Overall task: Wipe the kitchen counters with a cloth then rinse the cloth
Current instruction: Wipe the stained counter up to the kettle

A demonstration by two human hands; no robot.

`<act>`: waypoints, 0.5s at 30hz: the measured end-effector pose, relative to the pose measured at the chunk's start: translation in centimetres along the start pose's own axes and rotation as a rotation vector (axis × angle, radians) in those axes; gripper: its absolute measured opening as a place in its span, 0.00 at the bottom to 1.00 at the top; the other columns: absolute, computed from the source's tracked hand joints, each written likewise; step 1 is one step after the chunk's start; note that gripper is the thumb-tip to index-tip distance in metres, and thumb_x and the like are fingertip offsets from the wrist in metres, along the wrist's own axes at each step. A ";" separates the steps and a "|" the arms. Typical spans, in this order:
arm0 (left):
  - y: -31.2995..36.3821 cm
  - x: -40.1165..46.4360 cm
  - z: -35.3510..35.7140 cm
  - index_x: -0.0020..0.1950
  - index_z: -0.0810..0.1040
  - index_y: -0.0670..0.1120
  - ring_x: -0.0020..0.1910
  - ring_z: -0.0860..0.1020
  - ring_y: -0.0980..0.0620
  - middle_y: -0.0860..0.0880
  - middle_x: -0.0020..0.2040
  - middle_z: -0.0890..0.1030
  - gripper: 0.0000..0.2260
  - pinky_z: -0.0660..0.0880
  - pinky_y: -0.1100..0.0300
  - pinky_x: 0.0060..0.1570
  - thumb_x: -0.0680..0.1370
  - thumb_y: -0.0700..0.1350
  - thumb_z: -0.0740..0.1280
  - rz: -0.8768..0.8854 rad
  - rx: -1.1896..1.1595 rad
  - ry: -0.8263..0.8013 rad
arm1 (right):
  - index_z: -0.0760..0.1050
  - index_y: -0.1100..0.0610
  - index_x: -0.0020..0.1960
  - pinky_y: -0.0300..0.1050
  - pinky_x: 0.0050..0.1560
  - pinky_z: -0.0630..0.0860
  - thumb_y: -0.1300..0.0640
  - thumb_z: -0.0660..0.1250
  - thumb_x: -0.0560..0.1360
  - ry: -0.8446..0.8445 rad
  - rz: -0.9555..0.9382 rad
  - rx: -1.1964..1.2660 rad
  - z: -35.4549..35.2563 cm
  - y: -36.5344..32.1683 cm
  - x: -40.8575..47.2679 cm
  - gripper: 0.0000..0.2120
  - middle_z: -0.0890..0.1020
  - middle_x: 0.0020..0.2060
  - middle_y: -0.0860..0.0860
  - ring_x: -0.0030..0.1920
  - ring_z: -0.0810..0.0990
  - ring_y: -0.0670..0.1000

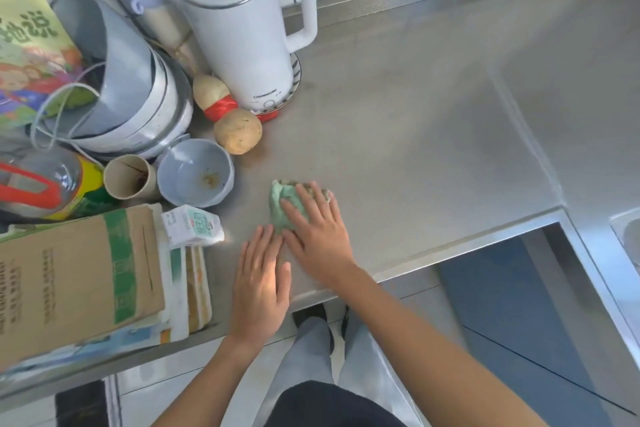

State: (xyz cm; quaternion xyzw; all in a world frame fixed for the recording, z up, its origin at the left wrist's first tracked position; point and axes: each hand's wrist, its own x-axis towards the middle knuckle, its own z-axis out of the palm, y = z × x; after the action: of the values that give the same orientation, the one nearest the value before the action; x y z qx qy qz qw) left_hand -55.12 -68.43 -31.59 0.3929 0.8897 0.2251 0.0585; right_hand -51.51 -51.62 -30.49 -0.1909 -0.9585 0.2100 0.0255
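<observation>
Bright daylight, soft focus (edges curve outward).

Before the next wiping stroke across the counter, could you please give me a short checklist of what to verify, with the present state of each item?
1. Cloth under the right hand: ok, straight fingers press it flat on the counter.
2. Left hand out of the way: ok, it rests open on the counter beside the right hand.
3. Path to the right free: ok, bare steel up to the counter's step.
4. Path to the left free: not ok, bowl, milk carton and potato stand close.
5. Cloth damp enough: cannot tell.
6. Kettle safely back: ok, near the wall.
</observation>
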 end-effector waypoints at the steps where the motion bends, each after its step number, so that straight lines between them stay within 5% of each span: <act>1: -0.2 -0.1 -0.2 0.73 0.73 0.40 0.82 0.62 0.48 0.45 0.78 0.70 0.17 0.65 0.43 0.78 0.85 0.43 0.61 -0.013 -0.072 0.015 | 0.71 0.53 0.76 0.65 0.79 0.57 0.47 0.62 0.83 -0.010 -0.041 0.008 0.4 -0.3 -1.7 0.23 0.68 0.78 0.57 0.81 0.57 0.61; 4: -1.4 -1.1 -0.9 0.67 0.76 0.40 0.80 0.66 0.47 0.45 0.76 0.72 0.13 0.69 0.42 0.75 0.84 0.42 0.63 0.013 -0.193 0.028 | 0.68 0.50 0.78 0.59 0.82 0.53 0.46 0.60 0.85 -0.086 -0.157 -0.021 -0.4 1.7 -7.2 0.23 0.65 0.80 0.54 0.83 0.53 0.58; 7: -3.6 -2.8 -1.9 0.73 0.73 0.41 0.82 0.63 0.49 0.46 0.79 0.70 0.19 0.62 0.45 0.80 0.85 0.48 0.60 0.022 -0.092 -0.011 | 0.64 0.47 0.79 0.57 0.82 0.52 0.44 0.56 0.85 -0.171 -0.219 -0.130 -2.9 6.1 -11.2 0.24 0.61 0.82 0.51 0.83 0.50 0.54; 10: -4.8 -3.7 -2.1 0.78 0.68 0.42 0.84 0.56 0.49 0.47 0.82 0.65 0.23 0.53 0.47 0.83 0.86 0.51 0.55 0.074 0.085 -0.095 | 0.64 0.48 0.80 0.63 0.80 0.56 0.43 0.53 0.85 -0.132 0.034 -0.102 -5.6 9.7 -11.5 0.25 0.61 0.82 0.51 0.83 0.50 0.54; 15: -4.4 -3.7 -1.5 0.79 0.67 0.42 0.85 0.54 0.46 0.45 0.82 0.64 0.23 0.57 0.41 0.81 0.86 0.49 0.52 0.082 0.195 -0.084 | 0.67 0.56 0.78 0.67 0.80 0.53 0.45 0.53 0.84 0.084 0.449 0.005 -4.8 7.5 -6.2 0.27 0.63 0.80 0.59 0.82 0.54 0.62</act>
State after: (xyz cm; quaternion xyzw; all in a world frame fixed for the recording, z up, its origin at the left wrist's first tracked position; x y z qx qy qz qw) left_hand -55.96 -74.28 -32.51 0.4419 0.8873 0.1232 0.0480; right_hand -42.45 -45.79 -29.04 -0.4081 -0.8895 0.2048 0.0184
